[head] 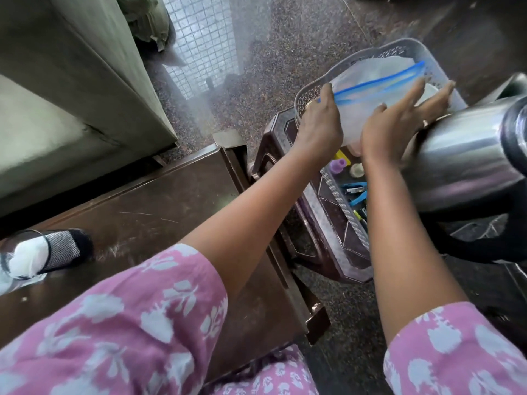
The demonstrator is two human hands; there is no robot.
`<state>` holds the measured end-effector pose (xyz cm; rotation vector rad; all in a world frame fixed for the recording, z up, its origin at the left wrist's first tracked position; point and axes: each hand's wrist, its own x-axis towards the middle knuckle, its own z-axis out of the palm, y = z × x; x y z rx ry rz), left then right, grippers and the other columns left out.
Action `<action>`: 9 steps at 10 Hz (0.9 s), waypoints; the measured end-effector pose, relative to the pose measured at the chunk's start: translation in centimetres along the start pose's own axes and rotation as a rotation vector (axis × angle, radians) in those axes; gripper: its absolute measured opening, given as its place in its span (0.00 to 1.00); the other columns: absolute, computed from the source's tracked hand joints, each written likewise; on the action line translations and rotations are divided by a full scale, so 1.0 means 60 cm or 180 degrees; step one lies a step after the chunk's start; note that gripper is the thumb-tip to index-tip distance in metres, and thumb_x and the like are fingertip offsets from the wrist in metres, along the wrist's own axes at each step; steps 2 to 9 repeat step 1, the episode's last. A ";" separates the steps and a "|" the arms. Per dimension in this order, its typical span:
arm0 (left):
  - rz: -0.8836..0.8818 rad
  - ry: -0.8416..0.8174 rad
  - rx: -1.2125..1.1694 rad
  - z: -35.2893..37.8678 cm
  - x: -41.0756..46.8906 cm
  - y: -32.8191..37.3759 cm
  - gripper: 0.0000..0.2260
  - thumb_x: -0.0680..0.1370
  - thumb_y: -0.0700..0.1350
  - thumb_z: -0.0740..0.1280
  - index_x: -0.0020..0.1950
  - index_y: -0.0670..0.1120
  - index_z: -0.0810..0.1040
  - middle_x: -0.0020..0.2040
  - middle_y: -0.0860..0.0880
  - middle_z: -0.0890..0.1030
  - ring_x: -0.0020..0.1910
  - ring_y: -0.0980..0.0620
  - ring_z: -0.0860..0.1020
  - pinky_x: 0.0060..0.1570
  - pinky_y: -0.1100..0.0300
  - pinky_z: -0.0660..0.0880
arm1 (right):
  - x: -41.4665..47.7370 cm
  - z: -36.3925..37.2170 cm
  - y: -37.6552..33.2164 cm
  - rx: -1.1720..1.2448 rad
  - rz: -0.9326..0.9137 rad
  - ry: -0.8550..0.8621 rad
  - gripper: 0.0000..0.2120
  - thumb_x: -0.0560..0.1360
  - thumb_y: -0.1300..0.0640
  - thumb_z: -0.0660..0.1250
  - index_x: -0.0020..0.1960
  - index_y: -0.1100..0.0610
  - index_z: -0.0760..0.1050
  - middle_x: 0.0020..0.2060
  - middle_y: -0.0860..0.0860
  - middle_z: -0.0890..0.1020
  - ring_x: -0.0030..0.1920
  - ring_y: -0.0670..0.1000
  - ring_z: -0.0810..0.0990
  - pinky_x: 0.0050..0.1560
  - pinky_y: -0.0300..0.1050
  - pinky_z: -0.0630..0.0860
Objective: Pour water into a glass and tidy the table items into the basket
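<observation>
A clear zip bag (pixel 379 78) with a blue seal lies across the grey lattice basket (pixel 396 48) on a dark plastic stool (pixel 273 149). My left hand (pixel 319 121) grips the bag's near left corner at the seal. My right hand (pixel 399 121) presses flat on the bag with its fingers spread. A steel jug (pixel 467 163) with a black handle stands close at the right, partly hiding the basket. A glass (pixel 25 258) sits at the left edge of the brown table (pixel 159 201).
Below the bag, a patterned tray (pixel 339 206) holds a purple cap, a yellow piece, a white lid and blue tools. A green sofa (pixel 71 89) stands at the left. Speckled floor lies beyond the stool.
</observation>
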<state>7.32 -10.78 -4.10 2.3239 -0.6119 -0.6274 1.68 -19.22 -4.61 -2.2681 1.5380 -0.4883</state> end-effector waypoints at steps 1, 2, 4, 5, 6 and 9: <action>0.0064 0.0088 0.0165 0.005 -0.016 -0.001 0.26 0.74 0.35 0.64 0.70 0.40 0.59 0.66 0.38 0.66 0.65 0.39 0.68 0.64 0.53 0.63 | -0.029 0.011 0.001 -0.0007 -0.0157 -0.0118 0.23 0.74 0.67 0.55 0.70 0.64 0.61 0.73 0.66 0.51 0.74 0.63 0.49 0.74 0.50 0.46; 0.0064 0.0088 0.0165 0.005 -0.016 -0.001 0.26 0.74 0.35 0.64 0.70 0.40 0.59 0.66 0.38 0.66 0.65 0.39 0.68 0.64 0.53 0.63 | -0.029 0.011 0.001 -0.0007 -0.0157 -0.0118 0.23 0.74 0.67 0.55 0.70 0.64 0.61 0.73 0.66 0.51 0.74 0.63 0.49 0.74 0.50 0.46; 0.0064 0.0088 0.0165 0.005 -0.016 -0.001 0.26 0.74 0.35 0.64 0.70 0.40 0.59 0.66 0.38 0.66 0.65 0.39 0.68 0.64 0.53 0.63 | -0.029 0.011 0.001 -0.0007 -0.0157 -0.0118 0.23 0.74 0.67 0.55 0.70 0.64 0.61 0.73 0.66 0.51 0.74 0.63 0.49 0.74 0.50 0.46; 0.0064 0.0088 0.0165 0.005 -0.016 -0.001 0.26 0.74 0.35 0.64 0.70 0.40 0.59 0.66 0.38 0.66 0.65 0.39 0.68 0.64 0.53 0.63 | -0.029 0.011 0.001 -0.0007 -0.0157 -0.0118 0.23 0.74 0.67 0.55 0.70 0.64 0.61 0.73 0.66 0.51 0.74 0.63 0.49 0.74 0.50 0.46; 0.0064 0.0088 0.0165 0.005 -0.016 -0.001 0.26 0.74 0.35 0.64 0.70 0.40 0.59 0.66 0.38 0.66 0.65 0.39 0.68 0.64 0.53 0.63 | -0.029 0.011 0.001 -0.0007 -0.0157 -0.0118 0.23 0.74 0.67 0.55 0.70 0.64 0.61 0.73 0.66 0.51 0.74 0.63 0.49 0.74 0.50 0.46; 0.0064 0.0088 0.0165 0.005 -0.016 -0.001 0.26 0.74 0.35 0.64 0.70 0.40 0.59 0.66 0.38 0.66 0.65 0.39 0.68 0.64 0.53 0.63 | -0.029 0.011 0.001 -0.0007 -0.0157 -0.0118 0.23 0.74 0.67 0.55 0.70 0.64 0.61 0.73 0.66 0.51 0.74 0.63 0.49 0.74 0.50 0.46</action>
